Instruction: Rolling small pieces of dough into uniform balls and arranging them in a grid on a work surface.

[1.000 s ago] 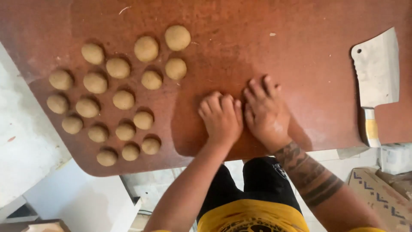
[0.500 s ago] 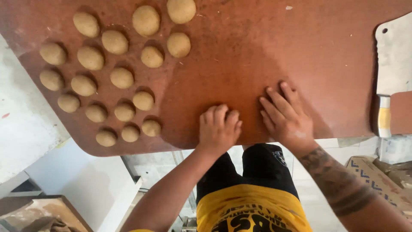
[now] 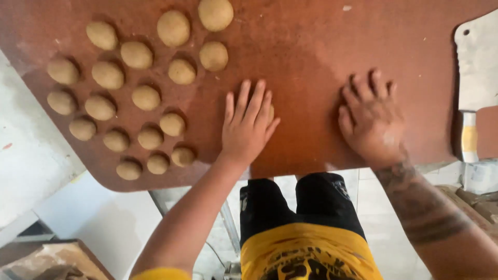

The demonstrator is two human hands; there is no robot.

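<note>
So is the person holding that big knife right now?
No, the cleaver lies alone at the board's right edge, while the left hand and right hand press flat on the board beside the dough balls.

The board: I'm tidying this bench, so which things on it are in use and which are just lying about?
In use:
- left hand, flat on the brown board, a bit of dough just showing under its fingers
- right hand, palm down on the board
- rolled dough balls in rows at the left

Lying about:
- cleaver at the right edge, untouched
</note>
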